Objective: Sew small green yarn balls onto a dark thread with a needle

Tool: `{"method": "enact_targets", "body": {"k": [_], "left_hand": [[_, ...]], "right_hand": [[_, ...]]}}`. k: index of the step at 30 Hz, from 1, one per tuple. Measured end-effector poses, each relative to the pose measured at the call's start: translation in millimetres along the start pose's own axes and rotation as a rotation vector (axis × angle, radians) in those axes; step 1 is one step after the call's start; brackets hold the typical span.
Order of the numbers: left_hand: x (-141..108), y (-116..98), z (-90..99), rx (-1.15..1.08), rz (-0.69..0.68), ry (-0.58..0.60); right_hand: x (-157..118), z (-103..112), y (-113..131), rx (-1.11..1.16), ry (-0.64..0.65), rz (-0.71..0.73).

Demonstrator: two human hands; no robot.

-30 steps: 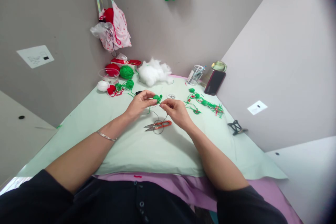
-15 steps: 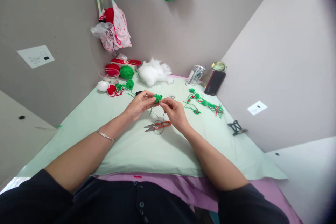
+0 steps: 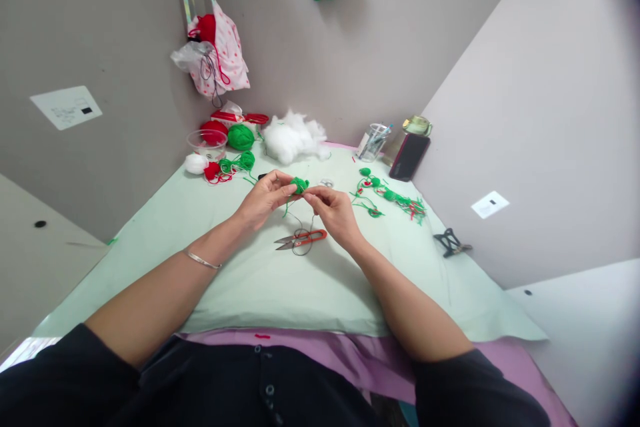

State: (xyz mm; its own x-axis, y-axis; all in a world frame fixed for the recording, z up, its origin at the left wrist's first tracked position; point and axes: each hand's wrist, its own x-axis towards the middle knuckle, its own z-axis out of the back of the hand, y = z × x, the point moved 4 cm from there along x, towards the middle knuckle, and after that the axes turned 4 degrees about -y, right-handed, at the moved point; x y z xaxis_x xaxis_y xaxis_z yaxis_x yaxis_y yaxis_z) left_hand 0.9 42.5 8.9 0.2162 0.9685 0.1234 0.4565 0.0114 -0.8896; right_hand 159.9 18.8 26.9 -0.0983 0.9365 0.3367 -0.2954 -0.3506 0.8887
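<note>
Snips (image 3: 317, 236) lie near, dark cord (image 3: 302, 255) looped across them; its slack should run free. Farther, at centre, the left hand (image 3: 265, 201) grips the green yarn piece (image 3: 300, 185), best held steady; the right hand (image 3: 336, 215) pinches something unclear beside it.

spotted bag (image 3: 233, 47) hanging | phone (image 3: 410, 157) tilted beside bottle (image 3: 417, 125) | black clip (image 3: 451, 243) | wall plate (image 3: 483, 207)

There are two hands (image 3: 260, 201) (image 3: 336, 215), one orange-handled cutter (image 3: 319, 235), one phone (image 3: 409, 157), two wall plates (image 3: 66, 108) (image 3: 491, 205).
</note>
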Motion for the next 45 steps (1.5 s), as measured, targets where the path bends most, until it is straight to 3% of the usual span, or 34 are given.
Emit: {"method": "enact_targets", "body": {"k": [14,24,31,41,45], "left_hand": [[0.1,-1.3,1.0,0.037,-0.025,-0.035],[-0.4,-1.4,1.4,0.089,-0.025,-0.041],[1.9,-1.1,4.5,0.228,-0.115,-0.07],[0.0,4.0,0.5,-0.005,0.048,-0.004],[-0.5,7.2,-0.6,-0.003,0.052,-0.018]], "right_hand": [[0.1,2.7,1.8,-0.037,-0.064,0.051],[-0.4,2.1,2.4,-0.108,-0.027,0.075],[-0.2,2.0,3.4,-0.154,-0.014,0.041],[-0.7,-2.8,0.9,-0.057,-0.022,0.065],[-0.8,-3.2,-1.1,-0.076,-0.046,0.054]]}}
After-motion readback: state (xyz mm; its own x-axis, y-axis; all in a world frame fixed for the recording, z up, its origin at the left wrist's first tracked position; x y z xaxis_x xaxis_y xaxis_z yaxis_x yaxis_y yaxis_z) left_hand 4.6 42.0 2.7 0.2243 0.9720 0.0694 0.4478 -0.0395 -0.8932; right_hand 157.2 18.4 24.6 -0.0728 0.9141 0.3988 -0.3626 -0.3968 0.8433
